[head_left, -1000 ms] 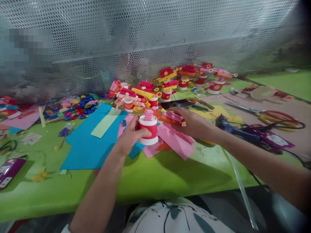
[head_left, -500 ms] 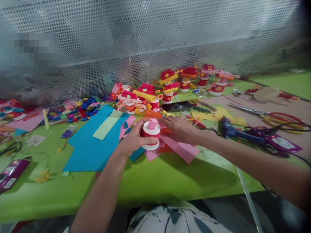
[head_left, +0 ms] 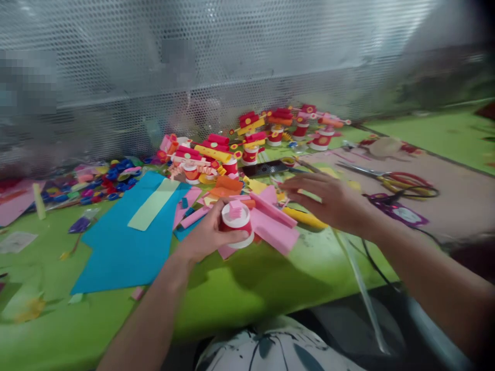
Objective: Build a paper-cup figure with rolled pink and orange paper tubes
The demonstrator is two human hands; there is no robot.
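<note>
My left hand (head_left: pixel 211 232) is closed around a small red and white paper cup (head_left: pixel 235 226), held upright above the scraps near the table's front. A folded pink paper strip (head_left: pixel 235 208) stands on its white top. To the right, my right hand (head_left: pixel 320 198) hovers with fingers stretched out to the left, slightly blurred; I see nothing gripped in it. A yellow piece (head_left: pixel 305 218) lies just beneath it. Between the hands are pink paper pieces (head_left: pixel 276 229) and an orange piece (head_left: pixel 226 186). The blue glue gun is hidden by my right hand and forearm.
Finished cup figures (head_left: pixel 251 154) stand at the back. Left lie blue sheets (head_left: pixel 119 247) with a pale green strip (head_left: pixel 152 204) and colourful small parts (head_left: pixel 112 180). Scissors (head_left: pixel 406 183) and a purple box (head_left: pixel 402 210) are right. A clear stick (head_left: pixel 363 293) hangs over the front edge.
My right hand has moved right, away from the cup and the paper scraps, to where the glue gun lay. My left hand still holds the cup. The view has turned slightly right.
</note>
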